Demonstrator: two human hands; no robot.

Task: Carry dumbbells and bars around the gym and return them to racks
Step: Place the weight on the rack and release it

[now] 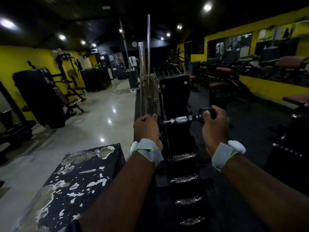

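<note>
The gym was dim, lit by round ceiling spotlights (207, 7) across the upper frame. Their glare spotted the glossy floor (103, 128) at centre left, while the edges curved and blurred.

A gym: racked dumbbells (184, 179), padded benches (224, 70), upright bars (148, 47).

Black-headed dumbbell (182, 119) with knurled chrome handle, held level, one head gripped in left hand (147, 128), the other in right hand (214, 124). Below, four more dumbbells (184, 179) stacked crosswise along the rack (173, 101). Beyond, chrome bars (143, 72) standing upright.
</note>
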